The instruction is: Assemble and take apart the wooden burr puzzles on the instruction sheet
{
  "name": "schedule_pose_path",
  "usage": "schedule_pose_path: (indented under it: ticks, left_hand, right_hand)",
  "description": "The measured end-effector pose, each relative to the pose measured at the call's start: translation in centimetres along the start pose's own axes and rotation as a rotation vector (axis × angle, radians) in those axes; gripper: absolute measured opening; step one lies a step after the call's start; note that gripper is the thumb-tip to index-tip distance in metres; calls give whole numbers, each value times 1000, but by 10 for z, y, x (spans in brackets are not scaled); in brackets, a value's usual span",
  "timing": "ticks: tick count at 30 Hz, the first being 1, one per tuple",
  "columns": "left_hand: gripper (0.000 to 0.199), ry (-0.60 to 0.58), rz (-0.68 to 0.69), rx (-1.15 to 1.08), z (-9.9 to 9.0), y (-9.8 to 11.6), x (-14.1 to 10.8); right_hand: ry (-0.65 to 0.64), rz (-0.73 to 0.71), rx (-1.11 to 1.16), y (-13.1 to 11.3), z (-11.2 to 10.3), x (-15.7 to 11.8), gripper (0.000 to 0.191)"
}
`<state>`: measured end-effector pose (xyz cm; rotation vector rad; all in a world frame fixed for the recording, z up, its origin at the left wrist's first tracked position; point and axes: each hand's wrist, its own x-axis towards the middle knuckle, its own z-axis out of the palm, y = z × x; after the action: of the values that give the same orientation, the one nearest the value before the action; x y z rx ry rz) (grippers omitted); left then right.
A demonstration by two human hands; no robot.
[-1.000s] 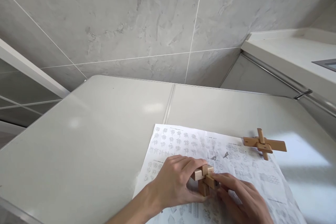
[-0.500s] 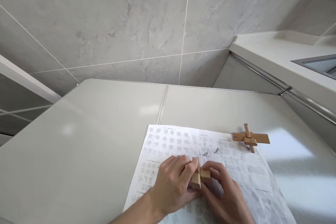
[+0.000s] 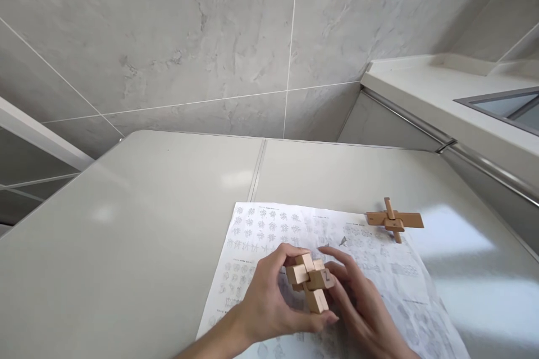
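Observation:
A light wooden puzzle of interlocking blocks [image 3: 300, 275] is held up over the printed sheet [image 3: 252, 235]. My left hand [image 3: 269, 297] grips it between thumb below and fingers above. On its right side, my right hand [image 3: 357, 297] has bent fingers by the block end marked with a dark "2"; the thumb and a finger are close to that end, and whether they press on it cannot be told. Farther back, a brown wooden cross-shaped piece [image 3: 394, 220] lies at the sheet's upper right edge.
The sheet lies on a pale glossy table [image 3: 126, 235] with a seam across it. Behind stands a grey tiled wall [image 3: 236, 28]. A white ledge [image 3: 421, 84] with a metal rail runs along the right.
The wooden puzzle has been turned, showing more block ends and the marked one. My left hand has opened wider around it, and my right fingers have shifted. The view has moved slightly.

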<state>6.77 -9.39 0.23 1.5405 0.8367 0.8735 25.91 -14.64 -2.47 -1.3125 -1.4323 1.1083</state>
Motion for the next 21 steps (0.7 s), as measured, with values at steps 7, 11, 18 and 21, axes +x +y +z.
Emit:
schedule_pose_path:
  ticks: [7,11,18,21]
  left_hand:
    - [61,-126,-37,-115,-3,0,2]
    - [60,-180,-25,-106,-4,4,5]
    - [63,-188,22,-55,-2,0,2]
    - [66,-157,93,18,0,-5,0]
  right_hand:
    - [-184,-93,-57,-7,-9,5,28]
    - [-167,-164,-93,-10,-13,5,39]
    - [-231,-89,-36,-15,-15,5,56]
    - [-276,-14,17,-17,-17,3,60]
